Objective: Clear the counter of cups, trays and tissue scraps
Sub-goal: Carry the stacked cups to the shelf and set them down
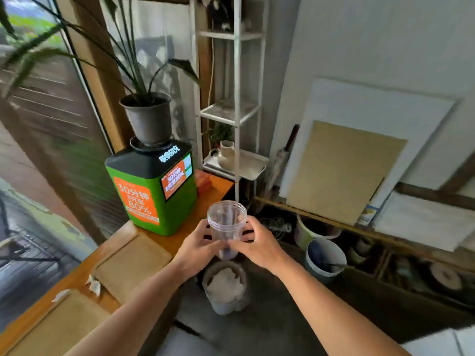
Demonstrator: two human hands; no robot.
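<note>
A clear plastic cup is upright in the air just past the counter's right edge, with my left hand and my right hand both closed around its lower half. Directly below it on the floor stands a grey waste bin filled with crumpled white tissue. On the wooden counter lie two flat brown trays, one nearer the middle and one at the bottom left. Small white tissue scraps rest between them, and another scrap lies to their left.
A green and orange charging kiosk stands at the counter's far end with a potted plant on top. A white shelf rack stands behind it. Buckets and leaning boards fill the floor at right.
</note>
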